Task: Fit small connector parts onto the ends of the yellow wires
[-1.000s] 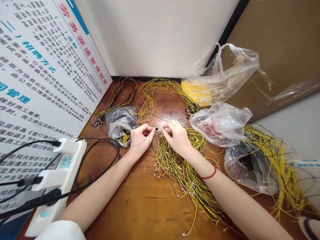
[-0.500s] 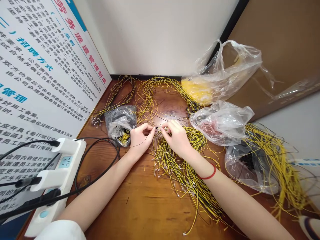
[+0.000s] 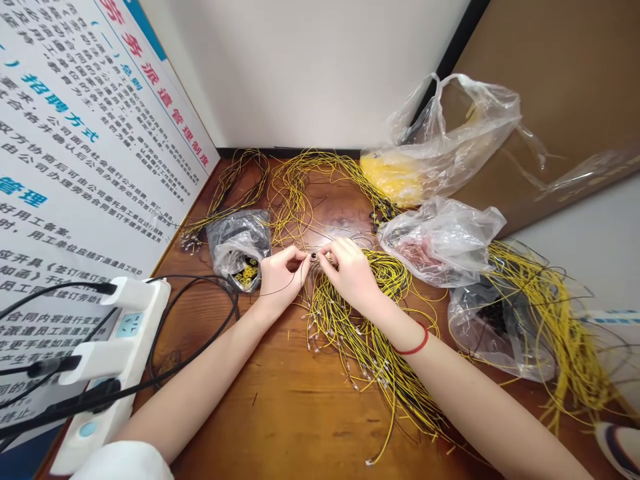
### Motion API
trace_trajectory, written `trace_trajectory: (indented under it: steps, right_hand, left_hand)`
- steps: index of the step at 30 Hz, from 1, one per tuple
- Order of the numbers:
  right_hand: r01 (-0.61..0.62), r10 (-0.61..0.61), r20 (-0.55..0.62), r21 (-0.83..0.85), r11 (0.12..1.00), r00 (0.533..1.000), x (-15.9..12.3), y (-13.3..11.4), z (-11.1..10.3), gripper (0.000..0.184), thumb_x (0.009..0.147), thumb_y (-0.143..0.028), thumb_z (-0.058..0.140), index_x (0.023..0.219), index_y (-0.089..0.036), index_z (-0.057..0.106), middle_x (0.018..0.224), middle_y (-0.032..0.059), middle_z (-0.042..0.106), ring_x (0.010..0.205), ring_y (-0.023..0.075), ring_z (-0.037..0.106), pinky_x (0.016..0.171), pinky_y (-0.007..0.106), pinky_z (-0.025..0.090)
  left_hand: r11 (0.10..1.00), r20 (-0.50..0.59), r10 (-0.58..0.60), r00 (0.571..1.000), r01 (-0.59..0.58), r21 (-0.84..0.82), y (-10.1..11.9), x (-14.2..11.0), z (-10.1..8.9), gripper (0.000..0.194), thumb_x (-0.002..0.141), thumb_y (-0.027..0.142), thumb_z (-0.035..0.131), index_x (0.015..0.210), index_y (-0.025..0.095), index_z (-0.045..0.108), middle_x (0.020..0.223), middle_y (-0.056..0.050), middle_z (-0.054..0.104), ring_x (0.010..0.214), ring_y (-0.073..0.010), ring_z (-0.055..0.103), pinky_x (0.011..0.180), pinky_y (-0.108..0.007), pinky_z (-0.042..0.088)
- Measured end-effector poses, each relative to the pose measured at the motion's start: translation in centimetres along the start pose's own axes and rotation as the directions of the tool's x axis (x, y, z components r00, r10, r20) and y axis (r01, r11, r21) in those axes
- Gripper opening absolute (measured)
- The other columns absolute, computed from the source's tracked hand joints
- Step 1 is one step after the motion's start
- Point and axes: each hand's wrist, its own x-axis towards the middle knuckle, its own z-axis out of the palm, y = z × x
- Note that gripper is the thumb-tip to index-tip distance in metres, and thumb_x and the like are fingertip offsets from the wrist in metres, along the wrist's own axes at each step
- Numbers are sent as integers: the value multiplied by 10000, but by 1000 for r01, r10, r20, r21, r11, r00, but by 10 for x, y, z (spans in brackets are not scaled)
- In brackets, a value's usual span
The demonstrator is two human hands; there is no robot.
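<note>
My left hand is closed in a pinch at the middle of the table, its fingertips on a small black part. Almost touching it from the other side, my right hand pinches a thin wire, whose end is mostly hidden by the fingers. One fine dark strand hangs in a curve below my left hand. Under and beyond my right hand spreads a big bundle of yellow and black wires, many with small white connectors at their ends. Left of my left hand sits a grey plastic bag with small yellow-and-black pieces inside.
More wires lie along the back wall. On the right are a clear bag with yellow pieces, a bag with reddish contents, a bag with black contents and another wire bundle. A power strip with black cables stands left.
Both hands keep their pinch at almost the same spot, and the black part between the fingertips shows a little more clearly. The whole view has shifted slightly.
</note>
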Motion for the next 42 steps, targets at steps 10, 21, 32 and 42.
trace_trajectory:
  steps: [10, 21, 32, 42]
  right_hand:
    - [-95, 95, 4, 37, 995, 995, -3, -4, 3, 148, 925, -213, 478, 796, -185, 547, 762, 46, 602, 706, 170, 512, 653, 299, 378]
    - [-55, 56, 65, -7, 998, 996, -3, -5, 4, 173, 934, -187, 409, 832, -184, 549, 829, 86, 617, 804, 204, 512, 767, 325, 407]
    - [87, -12, 322, -221, 972, 947, 7, -1, -13, 189, 896, -79, 372, 868, -164, 538, 900, 114, 588, 825, 238, 431, 732, 360, 320]
    - [-32, 51, 246, -80, 996, 968, 2, 1, -3, 164, 938, -179, 370, 865, -185, 517, 889, 101, 598, 859, 234, 467, 769, 357, 341]
  left_hand:
    - [997, -34, -48, 998, 46, -70, -1, 0, 1, 136, 756, 241, 626, 645, 164, 605, 622, 0, 670, 562, -120, 643, 582, -214, 543]
    - [984, -40, 111, 993, -104, 143, 1, -3, 1, 136, 794, 231, 605, 674, 169, 618, 661, -6, 694, 583, -119, 651, 604, -216, 545]
    - [845, 75, 391, 917, -390, 366, 5, -5, 1, 167, 826, 147, 544, 671, 165, 606, 610, -4, 654, 547, -106, 597, 569, -205, 473]
    - [949, 14, 216, 976, -213, 233, 2, -4, 3, 166, 814, 213, 576, 660, 167, 613, 621, -1, 666, 547, -108, 614, 573, -209, 521]
